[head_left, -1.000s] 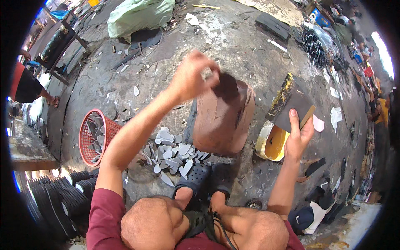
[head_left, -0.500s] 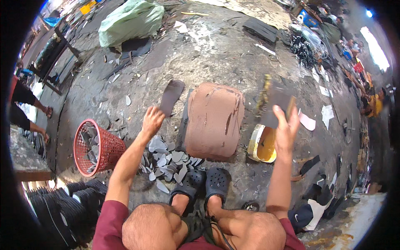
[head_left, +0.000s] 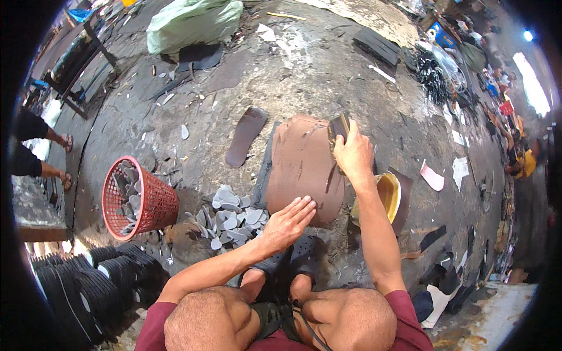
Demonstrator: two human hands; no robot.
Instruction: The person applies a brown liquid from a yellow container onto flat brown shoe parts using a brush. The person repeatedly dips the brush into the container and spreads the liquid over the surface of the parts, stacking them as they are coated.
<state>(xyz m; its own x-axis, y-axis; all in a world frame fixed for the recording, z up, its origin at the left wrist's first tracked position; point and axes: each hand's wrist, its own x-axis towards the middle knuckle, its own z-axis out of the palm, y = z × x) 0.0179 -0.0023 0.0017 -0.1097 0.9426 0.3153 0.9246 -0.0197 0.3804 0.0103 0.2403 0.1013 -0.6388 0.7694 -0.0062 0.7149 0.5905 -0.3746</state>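
A stack of brown sheets (head_left: pixel 301 161) with rounded corners lies on the ground before my feet. My left hand (head_left: pixel 287 224) rests on its near edge, fingers stretched out flat and holding nothing visible. At the stack's far right corner, my right hand (head_left: pixel 354 153) grips a wide flat brush (head_left: pixel 339 128) with a yellow-crusted edge. The brush appears to touch the top sheet. Left of the stack lies a dark brown sole-shaped piece (head_left: pixel 246 137). Beside my right forearm stands a tub (head_left: pixel 392 193) with yellowish contents, partly hidden by that arm.
Grey teardrop-shaped pieces (head_left: pixel 231 216) are heaped left of my dark clogs (head_left: pixel 304 257). More fill a tilted red basket (head_left: pixel 158 202). Stacked black soles (head_left: pixel 88 286) stand at lower left. Another person's legs (head_left: pixel 55 140) show at far left. Scraps litter the ground.
My left hand has left the sole-shaped piece and come down onto the stack's near edge. My right hand has carried the brush left from above the tub to the stack. The view has shifted slightly.
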